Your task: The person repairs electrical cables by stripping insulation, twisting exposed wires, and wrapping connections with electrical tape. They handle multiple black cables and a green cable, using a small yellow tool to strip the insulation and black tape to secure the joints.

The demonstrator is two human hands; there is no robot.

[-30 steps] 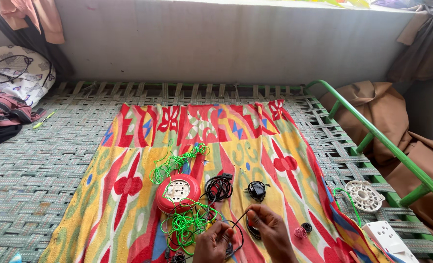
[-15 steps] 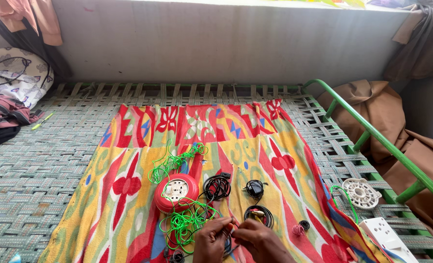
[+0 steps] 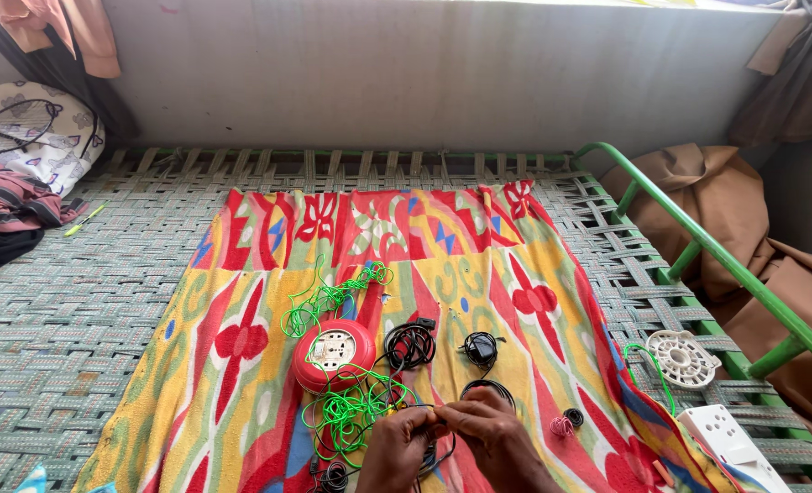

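Observation:
My left hand (image 3: 397,447) and my right hand (image 3: 488,434) meet at the bottom centre, both pinching a thin black wire (image 3: 438,447) between the fingertips. Just left of them lies a tangle of bright green cord (image 3: 346,411) running up to a red round cable reel (image 3: 335,354). Beyond my hands sit a coiled black cable (image 3: 409,345) and a black charger with its cord (image 3: 481,350). Another black coil (image 3: 490,391) shows right behind my right hand. Everything rests on a red, yellow and green patterned cloth (image 3: 241,338).
The cloth lies on a woven grey-green cot (image 3: 68,319) with a green metal rail (image 3: 698,246) at right. A white round grille (image 3: 684,358) and white socket board (image 3: 730,447) sit at the right edge. Small wire coils (image 3: 565,422) lie nearby. Bags and clothes (image 3: 13,183) are at left.
My two hands have drawn together over the black wire; a second ago the right hand was further apart and lower right. The view has shifted slightly.

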